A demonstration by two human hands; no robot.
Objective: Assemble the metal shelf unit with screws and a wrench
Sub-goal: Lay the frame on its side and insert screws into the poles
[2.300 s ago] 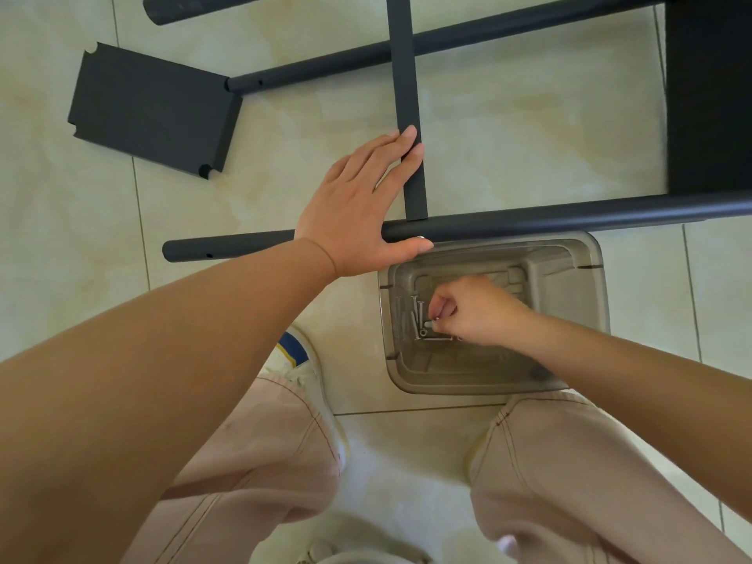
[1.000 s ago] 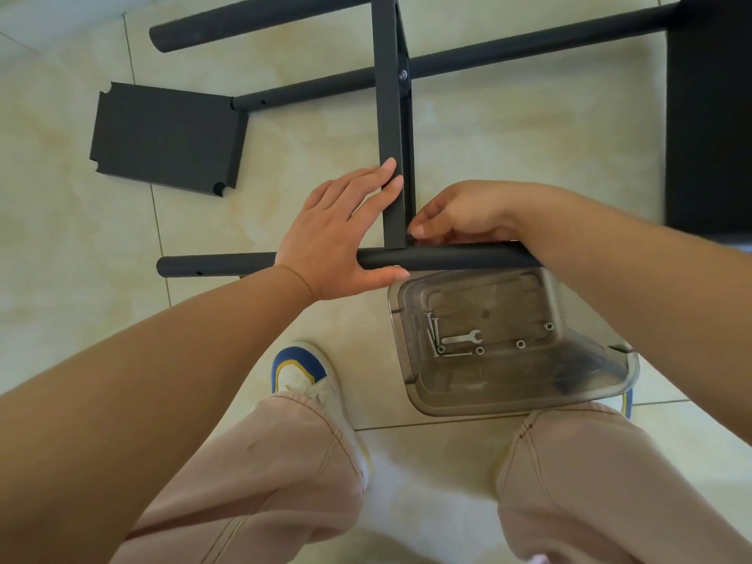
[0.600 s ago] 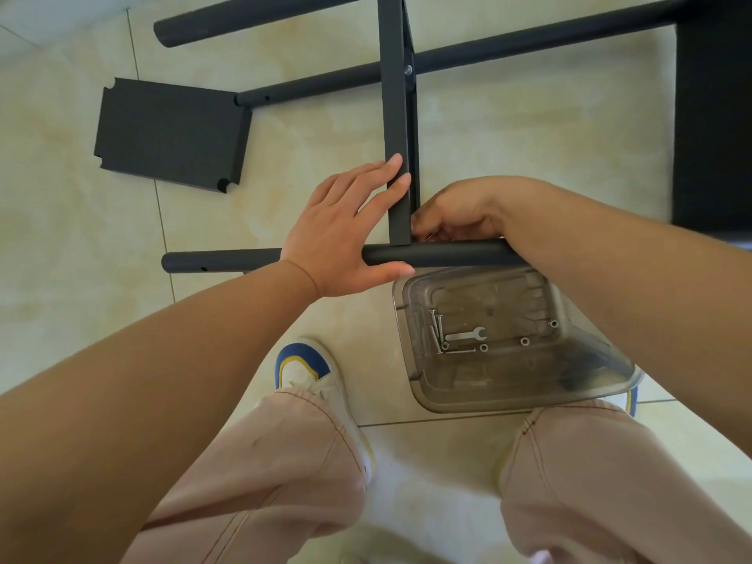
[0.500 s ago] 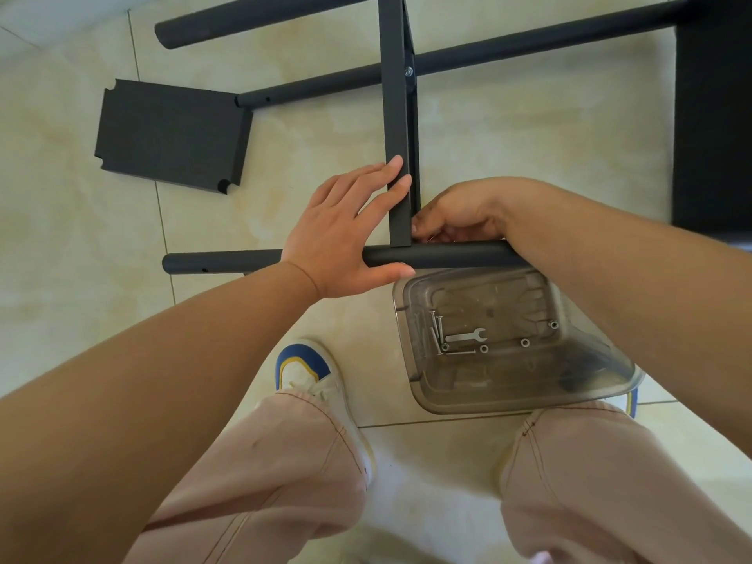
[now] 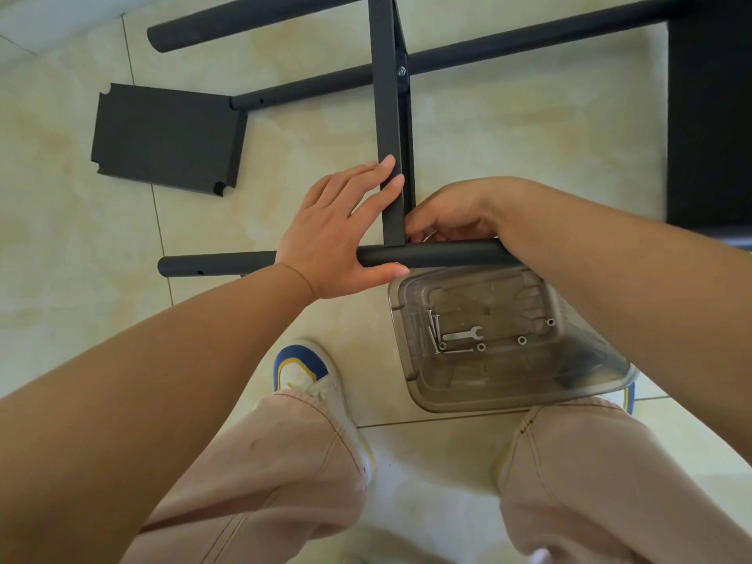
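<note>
Head view looks straight down on a cream tiled floor [image 5: 508, 156], where the black metal shelf frame lies partly built. What matters now is the joint where the flat black crossbar [image 5: 386, 116], its long axis running away from the person, butts onto the near round black tube [image 5: 439, 254], which runs left to right. That joint sits just left of the right hand [image 5: 451, 215], whose curled fingertips press in against the bar's right face right at the tube; they are probably seating a screw, but the screw itself is hidden and the pinch cannot be confirmed. The right hand is plainly the nearer one to the hole.

The left hand [image 5: 342, 234] lies flat and spread, fingers along the crossbar's left edge, thumb hooked under the tube, bracing both parts square.

A silver bolt [image 5: 401, 71] already fastens the crossbar's far end to the next tube. The small silver wrench [image 5: 464, 335] lies untouched beside spare screws in the clear plastic tub [image 5: 590, 384] just below the tube. A loose black shelf panel [image 5: 167, 138] rests well to the left.
</note>
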